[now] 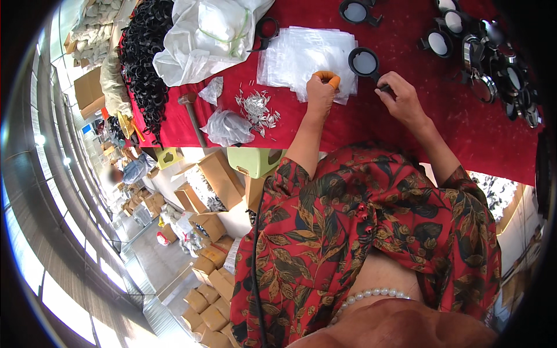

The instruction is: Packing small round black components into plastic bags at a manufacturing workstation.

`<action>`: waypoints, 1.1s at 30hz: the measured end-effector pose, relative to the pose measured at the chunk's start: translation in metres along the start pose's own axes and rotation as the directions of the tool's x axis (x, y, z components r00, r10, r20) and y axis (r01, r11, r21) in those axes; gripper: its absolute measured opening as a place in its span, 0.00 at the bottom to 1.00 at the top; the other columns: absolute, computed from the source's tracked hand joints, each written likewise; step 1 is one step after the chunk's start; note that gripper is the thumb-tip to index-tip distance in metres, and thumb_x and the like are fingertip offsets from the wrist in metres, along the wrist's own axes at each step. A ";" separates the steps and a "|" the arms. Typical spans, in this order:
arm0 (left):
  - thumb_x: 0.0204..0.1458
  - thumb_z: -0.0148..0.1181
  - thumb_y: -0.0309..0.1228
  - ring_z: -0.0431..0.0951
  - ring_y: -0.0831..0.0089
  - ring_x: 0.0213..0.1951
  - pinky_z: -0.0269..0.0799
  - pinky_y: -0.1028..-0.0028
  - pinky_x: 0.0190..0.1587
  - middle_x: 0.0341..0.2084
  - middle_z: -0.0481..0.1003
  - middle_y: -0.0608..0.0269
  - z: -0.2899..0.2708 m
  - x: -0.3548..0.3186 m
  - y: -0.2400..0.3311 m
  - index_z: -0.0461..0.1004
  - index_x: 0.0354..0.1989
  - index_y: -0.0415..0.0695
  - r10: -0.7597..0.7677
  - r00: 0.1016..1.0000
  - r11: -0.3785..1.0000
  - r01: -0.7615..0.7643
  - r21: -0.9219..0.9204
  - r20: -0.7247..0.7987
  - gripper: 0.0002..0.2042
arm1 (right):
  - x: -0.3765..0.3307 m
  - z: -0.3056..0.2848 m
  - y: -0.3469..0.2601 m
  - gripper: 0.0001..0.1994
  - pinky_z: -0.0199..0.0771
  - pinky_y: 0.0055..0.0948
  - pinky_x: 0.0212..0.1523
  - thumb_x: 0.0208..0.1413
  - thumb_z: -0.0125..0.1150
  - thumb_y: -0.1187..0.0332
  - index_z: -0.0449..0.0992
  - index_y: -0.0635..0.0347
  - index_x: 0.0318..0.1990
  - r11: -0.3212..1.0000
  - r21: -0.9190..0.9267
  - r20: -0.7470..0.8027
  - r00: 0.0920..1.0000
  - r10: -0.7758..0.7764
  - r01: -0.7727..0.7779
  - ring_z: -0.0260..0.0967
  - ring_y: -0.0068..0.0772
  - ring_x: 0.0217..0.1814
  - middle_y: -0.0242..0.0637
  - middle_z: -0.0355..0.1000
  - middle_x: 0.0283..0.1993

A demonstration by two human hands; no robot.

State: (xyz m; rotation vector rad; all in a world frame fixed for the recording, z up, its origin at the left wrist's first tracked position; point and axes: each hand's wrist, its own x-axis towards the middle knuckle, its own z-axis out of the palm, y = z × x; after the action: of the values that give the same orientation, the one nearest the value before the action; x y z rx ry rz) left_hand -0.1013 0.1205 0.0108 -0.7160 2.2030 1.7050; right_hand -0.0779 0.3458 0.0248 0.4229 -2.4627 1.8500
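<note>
- Right hand [402, 97]: fingers closed around the short black handle of a round magnifier [364, 62]. The lens end points up and to the left of the hand; the long axis runs from the fingers diagonally toward the bag stack.
- Left hand [321, 93]: pressed flat on the stack of clear plastic bags [304, 55], with orange covers on the fingertips, pinching the top bag's near edge.
- Key relation: the magnifier's lens overlaps the right edge of the stack, just right of the left hand; the right hand is the nearer one.
- Table [406, 124]: red cloth cover.
- More magnifiers [490, 52] lie piled at the far right.
- Small silvery parts [258, 110] lie scattered left of the stack.
</note>
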 end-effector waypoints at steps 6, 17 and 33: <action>0.44 0.65 0.20 0.76 0.75 0.26 0.74 0.77 0.29 0.27 0.76 0.60 -0.001 0.001 -0.001 0.73 0.36 0.33 0.000 1.000 0.999 -0.001 -0.039 -0.021 0.11 | 0.000 0.001 -0.016 0.08 0.68 0.35 0.35 0.45 0.61 0.81 0.69 0.62 0.33 0.994 0.007 0.026 0.994 -0.106 0.106 0.68 0.44 0.34 0.41 0.67 0.33; 0.44 0.65 0.21 0.76 0.72 0.33 0.73 0.75 0.37 0.36 0.74 0.59 -0.007 -0.003 -0.003 0.76 0.34 0.35 0.232 0.973 0.967 -0.228 0.111 -0.018 0.08 | 0.004 0.012 -0.007 0.09 0.65 0.38 0.37 0.44 0.59 0.79 0.67 0.60 0.32 0.961 -0.146 0.271 0.943 -0.192 0.237 0.65 0.44 0.35 0.39 0.65 0.33; 0.37 0.69 0.27 0.62 0.60 0.51 0.60 0.66 0.55 0.48 0.67 0.56 -0.010 -0.011 0.022 0.81 0.27 0.40 0.505 0.863 0.754 -0.456 0.474 0.028 0.07 | 0.012 0.007 -0.023 0.02 0.63 0.36 0.37 0.48 0.51 0.76 0.68 0.60 0.30 0.901 -0.191 0.401 0.869 -0.291 0.390 0.65 0.41 0.34 0.40 0.65 0.32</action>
State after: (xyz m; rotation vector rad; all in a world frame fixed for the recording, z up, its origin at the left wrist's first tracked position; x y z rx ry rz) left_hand -0.1027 0.1172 0.0372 -0.1076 2.9048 1.2274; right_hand -0.0827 0.3306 0.0464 1.1948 -2.5763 1.3727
